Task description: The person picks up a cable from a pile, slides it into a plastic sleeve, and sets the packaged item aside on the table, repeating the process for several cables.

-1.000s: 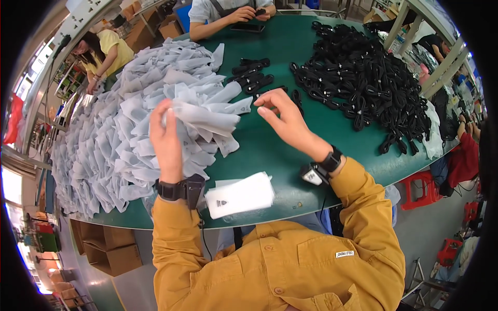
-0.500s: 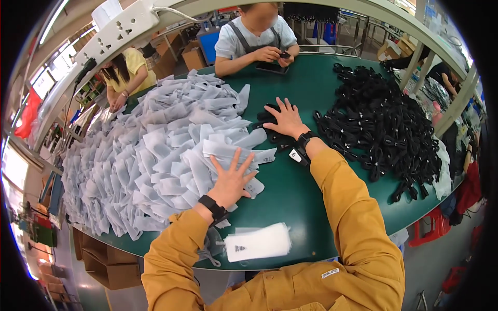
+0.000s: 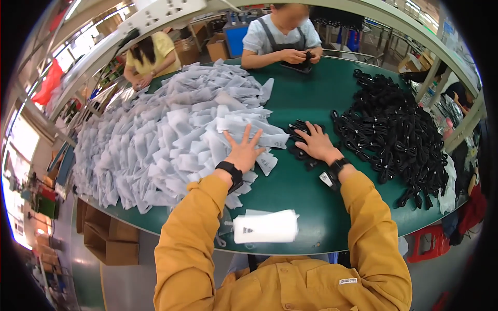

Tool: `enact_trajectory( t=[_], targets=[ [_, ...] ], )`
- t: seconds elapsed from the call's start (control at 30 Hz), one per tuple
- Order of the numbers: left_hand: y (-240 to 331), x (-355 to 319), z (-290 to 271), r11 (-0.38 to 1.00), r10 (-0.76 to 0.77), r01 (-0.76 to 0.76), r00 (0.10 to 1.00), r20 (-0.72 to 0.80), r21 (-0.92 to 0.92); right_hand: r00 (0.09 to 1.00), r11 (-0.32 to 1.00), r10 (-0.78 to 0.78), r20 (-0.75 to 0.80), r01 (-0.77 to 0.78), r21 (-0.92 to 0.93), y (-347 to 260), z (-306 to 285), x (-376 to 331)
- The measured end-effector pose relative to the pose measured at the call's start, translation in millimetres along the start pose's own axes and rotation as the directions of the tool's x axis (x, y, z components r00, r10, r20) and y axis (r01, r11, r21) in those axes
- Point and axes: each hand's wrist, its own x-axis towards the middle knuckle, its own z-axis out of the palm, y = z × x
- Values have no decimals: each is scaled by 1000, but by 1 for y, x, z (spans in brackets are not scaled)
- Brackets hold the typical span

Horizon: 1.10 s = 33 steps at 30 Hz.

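Left hand (image 3: 244, 151) on grey pouches (image 3: 171, 140), right hand (image 3: 317, 144) on black bundles (image 3: 301, 139)

the single head view looked steeply down from above the person's own shoulders, close over the near rim of the green table (image 3: 311, 207), facing 12 o'clock across it. its fisheye bent the table edge and overhead frame toward the rim, taking in seated co-workers at 11 and 12 o'clock and floor at 7 o'clock.

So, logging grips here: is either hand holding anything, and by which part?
Nothing is held: left hand lies flat on the grey bags, right hand flat on black cables.
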Motion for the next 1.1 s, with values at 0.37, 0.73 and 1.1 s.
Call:
enact_trajectory(
  t=[0.37, 0.73, 1.1],
  targets=[
    [29, -225, -23, 869, -391, 243, 871, -298, -430, 980, 985, -157, -125, 147, -86, -10, -21, -128],
    [45, -268, 29, 765, -543, 335, 795, -272, -550, 983, 999, -18, -182, 13, -30, -59, -33, -220],
    [45, -266, 14, 716, -574, 408, 806, -144, -566, 807, 932, 335, -486, -208, 297, -39, 2, -270]
  ],
)
